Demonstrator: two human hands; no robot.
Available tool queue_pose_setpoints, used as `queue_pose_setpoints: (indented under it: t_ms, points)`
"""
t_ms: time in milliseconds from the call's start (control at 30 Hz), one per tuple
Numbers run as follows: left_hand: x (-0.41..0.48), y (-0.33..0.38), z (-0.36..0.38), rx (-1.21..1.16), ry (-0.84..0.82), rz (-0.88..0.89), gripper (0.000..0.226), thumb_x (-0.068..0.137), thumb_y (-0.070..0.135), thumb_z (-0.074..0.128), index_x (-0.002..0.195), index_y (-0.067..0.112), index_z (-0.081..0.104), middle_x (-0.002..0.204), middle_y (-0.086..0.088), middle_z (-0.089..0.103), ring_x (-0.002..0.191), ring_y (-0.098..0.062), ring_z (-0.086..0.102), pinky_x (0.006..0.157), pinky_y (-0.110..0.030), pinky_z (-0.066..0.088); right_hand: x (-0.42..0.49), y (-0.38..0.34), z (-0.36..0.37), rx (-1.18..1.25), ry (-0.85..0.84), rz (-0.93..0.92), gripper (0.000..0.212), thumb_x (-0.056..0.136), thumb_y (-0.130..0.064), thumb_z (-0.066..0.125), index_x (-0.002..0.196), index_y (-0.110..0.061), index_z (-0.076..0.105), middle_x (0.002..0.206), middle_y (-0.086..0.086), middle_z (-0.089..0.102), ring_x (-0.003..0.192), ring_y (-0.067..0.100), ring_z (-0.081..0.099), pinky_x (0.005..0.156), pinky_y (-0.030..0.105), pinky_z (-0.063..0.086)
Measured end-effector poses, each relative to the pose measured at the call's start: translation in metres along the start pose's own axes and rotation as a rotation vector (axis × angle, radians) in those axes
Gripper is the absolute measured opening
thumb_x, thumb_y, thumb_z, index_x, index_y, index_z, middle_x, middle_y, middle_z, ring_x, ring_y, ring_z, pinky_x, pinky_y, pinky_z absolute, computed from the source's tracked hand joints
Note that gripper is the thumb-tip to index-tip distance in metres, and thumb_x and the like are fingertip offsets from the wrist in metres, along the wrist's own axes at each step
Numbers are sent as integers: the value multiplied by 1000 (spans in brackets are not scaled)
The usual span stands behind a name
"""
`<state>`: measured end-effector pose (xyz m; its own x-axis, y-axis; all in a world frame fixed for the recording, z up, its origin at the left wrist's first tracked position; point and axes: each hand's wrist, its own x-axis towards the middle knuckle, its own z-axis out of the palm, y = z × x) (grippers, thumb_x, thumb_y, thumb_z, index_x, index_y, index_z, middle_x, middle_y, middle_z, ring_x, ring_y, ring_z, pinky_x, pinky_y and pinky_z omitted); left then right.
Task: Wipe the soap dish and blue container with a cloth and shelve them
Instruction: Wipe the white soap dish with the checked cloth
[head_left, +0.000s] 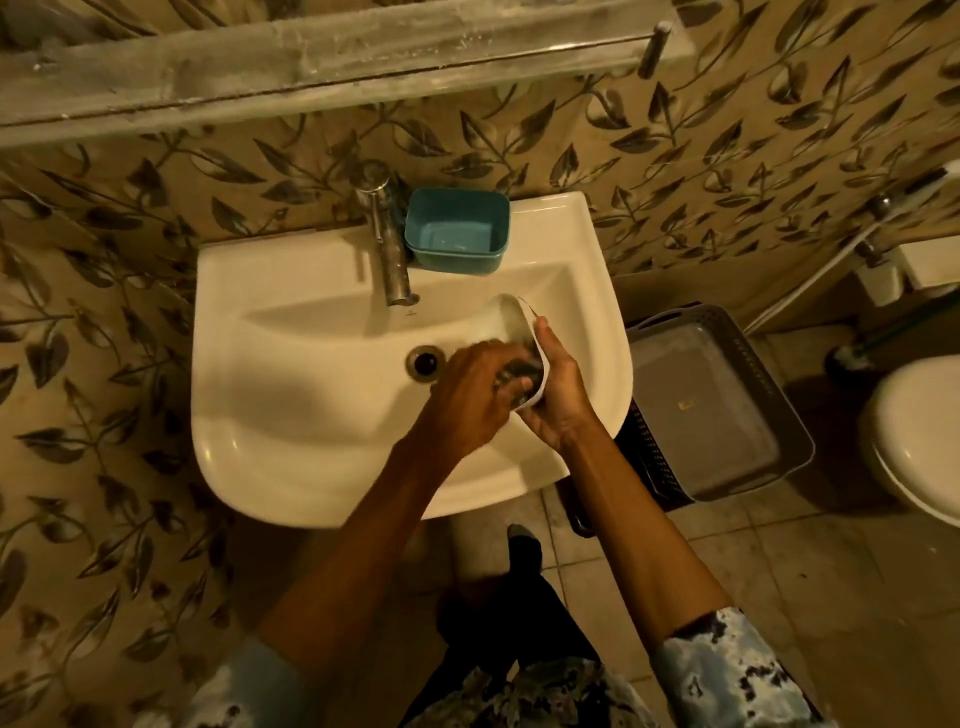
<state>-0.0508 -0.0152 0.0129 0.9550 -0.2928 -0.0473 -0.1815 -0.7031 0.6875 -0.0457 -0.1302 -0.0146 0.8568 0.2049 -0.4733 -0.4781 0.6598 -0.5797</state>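
Note:
Over the right side of the white sink (291, 364), my right hand (558, 395) grips a white soap dish (506, 325) from behind, tilted on its edge. My left hand (467, 400) holds a dark cloth (517, 376) pressed into the dish's hollow. The blue container (457, 231) stands upright and empty on the sink's back ledge, right of the tap (387, 244), apart from both hands.
A dusty shelf (322, 57) runs along the wall above the sink. A grey plastic basket (711, 400) sits on the floor to the sink's right, a toilet (914, 436) beyond it. Patterned tile covers the wall behind.

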Motion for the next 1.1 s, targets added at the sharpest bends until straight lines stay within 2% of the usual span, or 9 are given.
queue_pose_setpoints:
  t_ms: [100,200,333,500,633,733,900,1033,1100]
  points:
    - [-13,-1,1,-17,-101,105,24,82,20,64,104,12,68,99,-7,69,90,-19,62,78,-23,40,-1,0,-5,-9,1,-33,43,98,-37,42,136,-17,49,105,7,64,83,17,69,71,32,57]
    - [-7,-2,3,166,63,158,22,79,22,66,96,11,71,93,-9,70,87,-24,63,76,-27,39,-3,6,-2,71,-26,-23,43,98,-32,41,139,-18,45,106,10,67,93,20,67,81,35,56]
    - [21,-6,-4,301,272,70,25,84,23,62,102,8,68,98,-15,68,94,-33,58,77,-41,48,-4,7,1,-80,-33,-77,41,98,-32,38,138,-24,42,139,9,49,121,25,51,98,41,47]
    - [25,-9,0,490,203,-37,25,92,27,55,112,15,62,103,-13,65,100,-30,52,75,-41,47,0,-5,-4,-387,-33,-160,40,98,-30,37,138,-25,41,128,-8,54,119,17,51,93,30,48]
    - [21,-13,1,460,65,-203,28,88,24,61,113,10,62,106,-15,63,104,-30,53,81,-40,51,3,-2,-6,-443,-36,-121,41,98,-27,38,139,-24,42,123,-14,55,113,10,55,87,22,51]
    - [10,-11,9,321,-86,-180,29,82,25,66,106,9,67,104,-9,66,99,-24,58,87,-38,50,8,5,-9,-352,-16,-139,42,96,-28,40,139,-24,43,130,-6,53,118,15,54,94,30,51]
    - [-1,5,11,-45,-158,-73,16,82,13,63,96,10,72,85,-1,61,80,-16,59,71,-22,43,9,8,-16,-97,33,-188,39,97,-26,38,135,-24,46,140,2,48,126,24,49,104,41,44]
    - [7,11,17,-164,83,-96,21,80,7,66,101,8,71,97,-7,70,88,-17,63,82,-23,50,10,5,-11,67,23,-157,44,98,-27,35,142,-22,39,134,13,49,106,25,60,80,34,57]
    - [16,7,20,-60,262,-91,20,80,10,63,99,11,70,97,-7,70,91,-20,63,86,-32,51,8,10,-4,34,42,-179,48,95,-28,41,143,-18,38,136,17,49,113,28,58,88,37,54]
